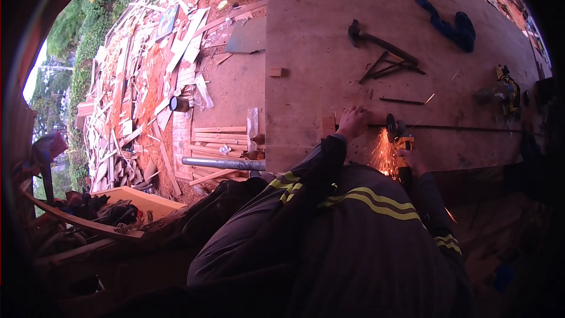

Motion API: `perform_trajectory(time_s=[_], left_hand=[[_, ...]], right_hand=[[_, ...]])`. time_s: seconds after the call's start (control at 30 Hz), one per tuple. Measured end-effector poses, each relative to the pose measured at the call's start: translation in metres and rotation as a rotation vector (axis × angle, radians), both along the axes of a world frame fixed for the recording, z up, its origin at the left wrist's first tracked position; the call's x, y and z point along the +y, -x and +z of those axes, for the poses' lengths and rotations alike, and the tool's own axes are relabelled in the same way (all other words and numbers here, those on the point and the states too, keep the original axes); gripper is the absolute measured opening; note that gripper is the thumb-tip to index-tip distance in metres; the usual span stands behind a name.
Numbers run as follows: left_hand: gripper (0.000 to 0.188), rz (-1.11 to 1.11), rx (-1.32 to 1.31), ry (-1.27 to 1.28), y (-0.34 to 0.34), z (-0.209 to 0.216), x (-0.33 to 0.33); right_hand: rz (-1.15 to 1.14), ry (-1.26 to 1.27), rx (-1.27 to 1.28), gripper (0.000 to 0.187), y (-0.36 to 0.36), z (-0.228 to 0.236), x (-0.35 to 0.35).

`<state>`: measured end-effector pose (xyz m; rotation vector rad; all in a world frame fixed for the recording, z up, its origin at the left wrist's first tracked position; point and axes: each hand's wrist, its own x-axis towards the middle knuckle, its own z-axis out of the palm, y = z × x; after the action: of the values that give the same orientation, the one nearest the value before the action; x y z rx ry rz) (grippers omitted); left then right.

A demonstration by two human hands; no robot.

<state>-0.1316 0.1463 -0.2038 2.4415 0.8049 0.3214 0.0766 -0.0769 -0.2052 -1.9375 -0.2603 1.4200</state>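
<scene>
My right hand (416, 160) is closed round the body of a yellow angle grinder (405, 143). Its dark disc and guard (392, 125) meet a long, thin metal bar (465, 128) lying across the wooden tabletop. Orange sparks (385, 154) spray from the disc toward my body. Left of the grinder, my left hand (352, 122) presses down on the bar's left end with fingers bent over it, next to a small wood block (328, 125). Where exactly the disc touches the bar is partly hidden by glare.
On the tabletop (318, 0) lie a hammer (382, 44), a small triangular metal bracket (388, 68), a short dark rod (401, 101), a blue cloth (456, 26) and another yellow power tool (507, 91). Scrap timber (126, 94) covers the ground at left, beside a grey pipe (223, 164).
</scene>
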Motion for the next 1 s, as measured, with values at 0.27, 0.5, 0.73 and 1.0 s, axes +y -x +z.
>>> perform_trajectory(time_s=[0.27,0.5,0.73,1.0], left_hand=[[0.047,-0.002,0.024,0.009,-0.002,0.004,-0.001],[0.046,-0.021,0.015,0.029,-0.005,-0.001,-0.001],[0.050,-0.025,0.016,0.009,-0.002,0.000,0.001],[0.045,-0.027,0.017,0.004,-0.002,0.000,0.002]], right_hand=[[0.029,0.052,0.051,0.017,0.011,0.044,0.009],[0.054,0.020,-0.042,0.015,0.005,0.028,0.003],[-0.060,0.047,0.124,0.015,0.009,0.040,0.006],[0.033,0.032,0.002,0.021,0.006,0.032,0.008]])
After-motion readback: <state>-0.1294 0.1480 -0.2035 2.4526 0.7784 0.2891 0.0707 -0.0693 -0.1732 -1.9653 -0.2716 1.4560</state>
